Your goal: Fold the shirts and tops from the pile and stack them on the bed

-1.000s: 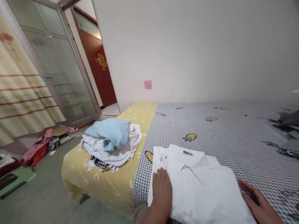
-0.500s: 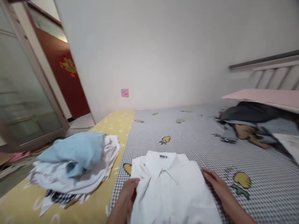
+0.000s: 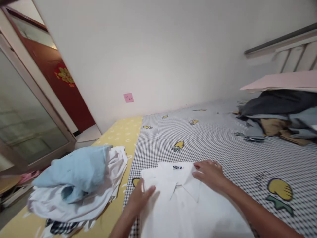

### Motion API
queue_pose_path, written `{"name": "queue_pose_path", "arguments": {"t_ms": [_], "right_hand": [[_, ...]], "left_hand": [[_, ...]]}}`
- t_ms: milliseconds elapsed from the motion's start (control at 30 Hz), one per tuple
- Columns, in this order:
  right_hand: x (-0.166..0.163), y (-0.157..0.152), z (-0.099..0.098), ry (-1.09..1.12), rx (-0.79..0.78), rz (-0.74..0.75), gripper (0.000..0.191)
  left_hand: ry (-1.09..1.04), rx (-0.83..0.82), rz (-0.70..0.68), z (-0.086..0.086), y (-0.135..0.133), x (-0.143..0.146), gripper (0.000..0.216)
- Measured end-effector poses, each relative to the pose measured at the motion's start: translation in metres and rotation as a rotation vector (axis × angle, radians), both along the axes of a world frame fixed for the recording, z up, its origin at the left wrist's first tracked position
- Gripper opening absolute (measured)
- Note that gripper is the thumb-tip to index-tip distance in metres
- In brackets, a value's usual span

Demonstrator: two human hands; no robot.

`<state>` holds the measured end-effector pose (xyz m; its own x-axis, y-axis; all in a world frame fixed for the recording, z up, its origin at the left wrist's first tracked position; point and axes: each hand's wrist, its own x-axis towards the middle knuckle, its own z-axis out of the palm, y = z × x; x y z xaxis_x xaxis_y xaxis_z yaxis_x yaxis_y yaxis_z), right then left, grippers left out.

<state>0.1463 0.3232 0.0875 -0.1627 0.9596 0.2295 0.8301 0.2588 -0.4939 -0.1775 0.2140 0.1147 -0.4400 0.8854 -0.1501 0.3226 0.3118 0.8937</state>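
Observation:
A folded white collared shirt point(image 3: 183, 211) with a dark neck label lies on the checked bed sheet point(image 3: 223, 148) in front of me. My left hand point(image 3: 140, 198) rests on the shirt's left shoulder edge, fingers stretched out and slightly spread. My right hand point(image 3: 210, 175) lies flat on the collar's right side, fingers extended toward the label. Neither hand grips anything.
A loose pile of clothes point(image 3: 76, 181), light blue on top of white, sits on the yellow sheet point(image 3: 121, 132) at the left. Dark, grey and tan garments point(image 3: 277, 115) are heaped at the right under a pink board point(image 3: 284, 81). Glass door and red door at left.
My right hand has moved from the shirt's right edge up onto the collar. My left hand opened and slid along the left shoulder. The camera view swung rightward.

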Motion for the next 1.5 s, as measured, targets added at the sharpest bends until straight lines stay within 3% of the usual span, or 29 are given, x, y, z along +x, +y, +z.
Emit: {"name": "queue_pose_path", "arguments": {"t_ms": [100,167,300,433,500,633,733,867,933,1000,1100,1233,1300,1367,1500], "right_hand": [[-0.013,0.004,-0.001,-0.010,-0.031,0.078,0.011],[-0.015,0.006,-0.001,0.039,-0.025,0.077,0.012],[-0.014,0.010,0.005,0.159,0.051,0.067,0.023],[-0.023,0.019,0.010,0.203,0.148,0.095,0.027],[-0.030,0.026,0.003,0.132,0.137,0.123,0.024],[-0.037,0.036,-0.023,-0.035,0.085,0.140,0.017],[-0.036,0.039,-0.036,0.031,0.106,0.171,0.020],[-0.033,0.044,-0.031,0.150,0.053,0.227,0.026],[-0.031,0.047,-0.021,0.191,0.050,0.234,0.031],[-0.026,0.047,-0.010,0.224,0.073,0.197,0.038],[-0.016,0.035,0.010,0.233,0.138,0.065,0.045],[-0.006,-0.004,0.021,0.095,0.259,-0.098,0.047],[-0.007,-0.018,0.013,-0.020,0.238,-0.058,0.046],[-0.009,-0.021,-0.003,-0.105,0.103,0.050,0.047],[-0.012,-0.004,-0.039,-0.175,-0.117,0.069,0.050]], "left_hand": [[0.372,-0.018,-0.054,-0.015,-0.012,0.023,0.062],[0.368,0.030,-0.036,-0.026,-0.019,0.032,0.061],[-0.227,0.170,0.071,-0.050,-0.020,0.031,0.064],[-0.840,0.125,0.251,-0.069,-0.019,0.015,0.074],[-0.943,0.122,0.272,-0.074,-0.020,0.008,0.082],[-0.914,0.070,0.201,-0.082,-0.024,-0.004,0.088],[-0.632,0.051,0.114,-0.081,-0.026,-0.021,0.075],[0.321,0.098,0.049,-0.052,-0.020,-0.033,0.044],[0.788,0.224,0.042,-0.031,-0.010,-0.022,0.040],[1.068,0.373,-0.003,-0.017,0.002,0.000,0.041],[1.197,0.440,-0.111,-0.015,0.016,0.030,0.044],[1.178,0.273,-0.248,-0.046,0.027,0.037,0.047],[1.148,0.155,-0.355,-0.065,0.032,0.030,0.048],[1.126,0.046,-0.435,-0.081,0.036,0.023,0.049],[1.134,-0.029,-0.458,-0.095,0.044,0.017,0.052]]}}
